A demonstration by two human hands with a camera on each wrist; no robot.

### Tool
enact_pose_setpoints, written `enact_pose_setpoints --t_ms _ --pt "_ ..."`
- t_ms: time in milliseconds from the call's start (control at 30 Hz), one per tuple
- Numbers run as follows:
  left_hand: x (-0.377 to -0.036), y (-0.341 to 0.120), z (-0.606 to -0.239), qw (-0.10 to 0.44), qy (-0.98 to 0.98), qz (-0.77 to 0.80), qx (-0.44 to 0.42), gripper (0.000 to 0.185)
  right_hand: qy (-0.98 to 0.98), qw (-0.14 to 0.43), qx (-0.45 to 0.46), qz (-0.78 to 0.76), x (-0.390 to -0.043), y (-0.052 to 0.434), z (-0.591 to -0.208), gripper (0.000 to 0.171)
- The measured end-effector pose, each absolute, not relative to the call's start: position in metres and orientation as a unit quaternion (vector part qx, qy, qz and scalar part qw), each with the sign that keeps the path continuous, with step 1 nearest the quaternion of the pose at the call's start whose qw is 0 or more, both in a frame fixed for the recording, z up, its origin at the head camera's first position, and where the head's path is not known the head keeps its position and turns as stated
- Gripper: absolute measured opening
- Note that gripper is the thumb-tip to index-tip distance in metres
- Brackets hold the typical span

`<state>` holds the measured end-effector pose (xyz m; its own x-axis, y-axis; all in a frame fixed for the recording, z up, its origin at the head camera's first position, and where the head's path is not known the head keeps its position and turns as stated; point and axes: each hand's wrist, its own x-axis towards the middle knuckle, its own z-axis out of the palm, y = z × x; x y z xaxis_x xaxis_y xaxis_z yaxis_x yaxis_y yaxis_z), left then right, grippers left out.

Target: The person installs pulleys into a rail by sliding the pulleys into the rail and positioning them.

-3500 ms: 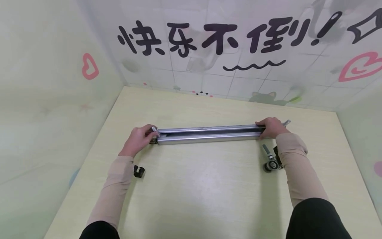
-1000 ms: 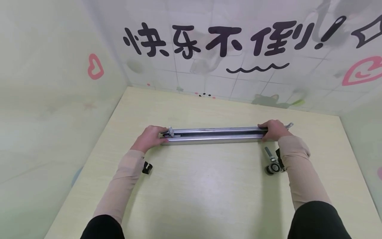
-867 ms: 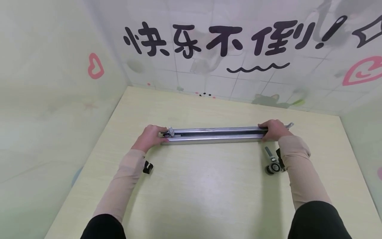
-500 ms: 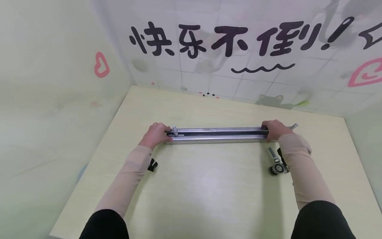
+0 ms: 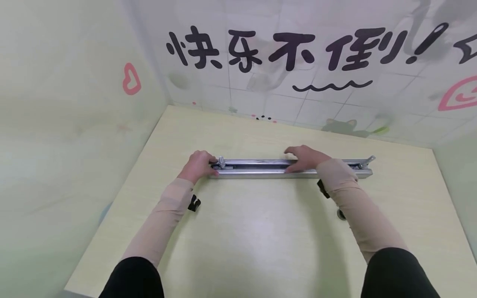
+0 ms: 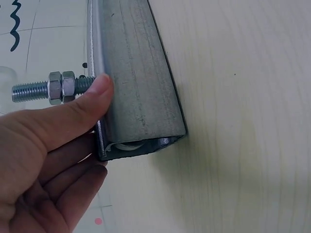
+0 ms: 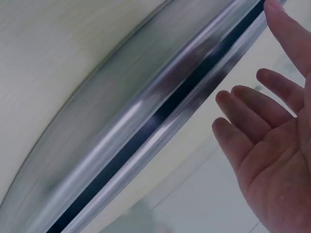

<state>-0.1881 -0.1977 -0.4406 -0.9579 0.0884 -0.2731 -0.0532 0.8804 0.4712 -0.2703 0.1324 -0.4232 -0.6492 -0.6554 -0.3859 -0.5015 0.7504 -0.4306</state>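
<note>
At the left of the head view, a small black clip (image 5: 194, 203) lies on the pale worktop (image 5: 253, 244), just beside the left sleeve. Above it, the left hand (image 5: 198, 164) grips the left end of a long metal channel rail (image 5: 261, 170) that lies across the middle of the frame. In the left wrist view the thumb (image 6: 73, 109) presses on the rail's flat side (image 6: 138, 82) while the other fingers curl under its open end. A threaded bolt with nuts (image 6: 46, 88) sticks out of the slot by the thumb tip, and something pale and rounded sits inside the channel's open end, too hidden to name. Further right, the right hand (image 5: 304, 157) lies over the middle stretch of the rail. In the right wrist view its fingers (image 7: 252, 116) are straight and spread, holding nothing, next to the rail's dark slot (image 7: 160, 114); whether they touch the metal cannot be told. At the rail's right end a small bolt (image 5: 367, 161) stands out of the slot. Below, a dark part (image 5: 340, 214) peeks from under the right sleeve on the worktop.
</note>
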Motion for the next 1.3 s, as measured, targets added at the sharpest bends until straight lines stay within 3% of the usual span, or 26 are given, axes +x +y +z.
enact_pose_setpoints --t_ms 333,633,1033,1300 --pt "-0.189 -0.198 -0.440 0.149 0.953 0.262 -0.007 0.052 0.848 0.268 -0.391 -0.235 -0.258 0.047 -0.416 0.062" --pt "-0.189 -0.200 -0.441 0.121 0.961 0.249 0.026 0.048 0.829 0.253 -0.446 -0.222 -0.247 -0.015 -0.414 0.055" --pt "-0.190 -0.202 -0.443 0.108 0.959 0.258 0.040 0.042 0.843 0.144 -0.485 -0.182 -0.235 -0.051 -0.419 0.022" --pt "-0.190 -0.202 -0.444 0.092 0.961 0.258 0.040 0.035 0.859 0.145 -0.466 -0.154 -0.234 -0.060 -0.422 0.016"
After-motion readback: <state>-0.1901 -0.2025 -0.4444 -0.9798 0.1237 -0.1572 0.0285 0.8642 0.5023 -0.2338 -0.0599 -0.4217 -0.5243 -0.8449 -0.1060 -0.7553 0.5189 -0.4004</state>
